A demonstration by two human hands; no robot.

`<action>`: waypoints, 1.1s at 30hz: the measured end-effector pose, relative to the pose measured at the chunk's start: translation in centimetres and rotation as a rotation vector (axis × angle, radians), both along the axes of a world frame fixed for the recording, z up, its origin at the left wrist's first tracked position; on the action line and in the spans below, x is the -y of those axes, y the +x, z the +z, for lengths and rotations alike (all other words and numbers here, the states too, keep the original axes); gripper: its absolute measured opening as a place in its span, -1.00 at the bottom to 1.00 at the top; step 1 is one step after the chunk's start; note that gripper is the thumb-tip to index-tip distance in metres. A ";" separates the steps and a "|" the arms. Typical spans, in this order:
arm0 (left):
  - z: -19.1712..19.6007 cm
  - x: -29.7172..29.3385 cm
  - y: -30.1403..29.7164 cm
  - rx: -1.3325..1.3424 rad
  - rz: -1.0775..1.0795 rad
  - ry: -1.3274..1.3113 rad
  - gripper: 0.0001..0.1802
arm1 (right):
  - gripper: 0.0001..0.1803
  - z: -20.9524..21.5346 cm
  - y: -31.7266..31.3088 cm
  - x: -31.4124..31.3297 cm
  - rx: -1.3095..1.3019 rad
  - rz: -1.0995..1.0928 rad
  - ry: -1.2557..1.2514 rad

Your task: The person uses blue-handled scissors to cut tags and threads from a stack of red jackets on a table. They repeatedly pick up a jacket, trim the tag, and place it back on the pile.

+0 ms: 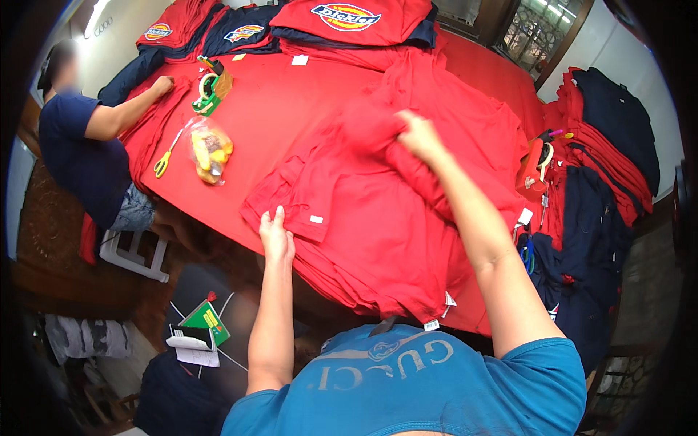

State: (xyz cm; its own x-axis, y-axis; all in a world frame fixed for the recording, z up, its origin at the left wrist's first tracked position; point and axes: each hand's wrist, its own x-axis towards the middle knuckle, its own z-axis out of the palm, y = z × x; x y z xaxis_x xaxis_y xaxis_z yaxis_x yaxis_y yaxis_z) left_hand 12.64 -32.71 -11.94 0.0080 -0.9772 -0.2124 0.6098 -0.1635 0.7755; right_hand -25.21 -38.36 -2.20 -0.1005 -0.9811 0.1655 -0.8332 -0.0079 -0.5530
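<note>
"One red garment [378,240]: where?"
"Spread on the red table [280,98]."
"Fingers?"
"The right hand [420,136] has them closed around its bunched cloth; the left hand [277,237] has them extended at an edge, whether pinching I cannot tell."
"Farther out?"
"Yellow scissors [162,166] beside a clear bag [211,154]."

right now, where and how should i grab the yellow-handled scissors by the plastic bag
Best by the yellow handles, probably with the left hand, which is nearer, coming from the table's near edge. The scissors lie with handles toward that edge; the blades point away, beside the plastic bag, so that end is worth avoiding.
</note>
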 end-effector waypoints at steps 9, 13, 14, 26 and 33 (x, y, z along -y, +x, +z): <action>9.7 -10.8 1.7 -0.056 -0.048 -0.111 -0.85 | -0.44 26.1 -30.4 -3.1 0.433 -0.249 -0.355; 15.1 -14.3 12.6 -0.033 0.439 -0.102 -0.83 | -0.49 34.6 -30.3 -5.0 0.242 -0.248 -0.384; 16.8 -15.8 14.9 0.011 0.587 -0.129 -0.78 | -0.50 34.0 -28.8 -4.5 0.205 -0.238 -0.388; 24.1 -25.0 13.6 0.875 0.832 -0.198 -0.72 | -0.52 28.1 -25.3 -1.3 0.073 -0.240 -0.450; 23.3 -16.2 10.5 0.603 0.486 -0.378 -0.88 | -0.54 31.9 -37.2 -4.3 0.039 -0.428 -0.525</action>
